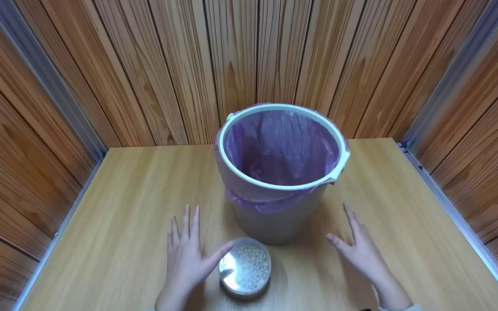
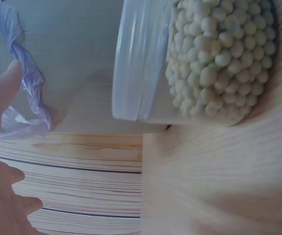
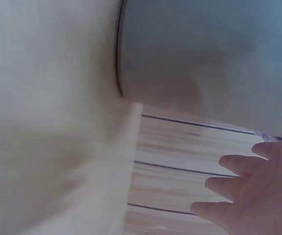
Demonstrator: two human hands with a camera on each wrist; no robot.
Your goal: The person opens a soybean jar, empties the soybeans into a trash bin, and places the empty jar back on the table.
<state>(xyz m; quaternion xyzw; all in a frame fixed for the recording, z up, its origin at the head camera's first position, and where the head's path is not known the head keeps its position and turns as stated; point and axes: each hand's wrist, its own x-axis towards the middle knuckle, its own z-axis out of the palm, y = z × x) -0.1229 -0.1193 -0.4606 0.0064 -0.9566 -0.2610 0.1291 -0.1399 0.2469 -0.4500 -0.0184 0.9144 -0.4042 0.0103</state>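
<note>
A grey bin (image 1: 275, 222) with a pale rim stands on the table, lined with a purple plastic bag (image 1: 283, 142) folded over its edge. In front of it sits a round clear jar (image 1: 245, 268) with a lid, holding many small pale round beads or peas (image 2: 219, 58). My left hand (image 1: 186, 261) is spread just left of the jar, its thumb near or over the lid's edge; touch cannot be told. To the right of the bin my right hand (image 1: 363, 252) hovers with fingers extended and holds nothing. In the right wrist view the bin's side (image 3: 204, 54) is close by.
The wooden table (image 1: 145, 185) has wood-plank panels (image 1: 240, 52) behind it and on both sides. Grey metal strips (image 1: 452, 224) run along the table's side edges and up the corners.
</note>
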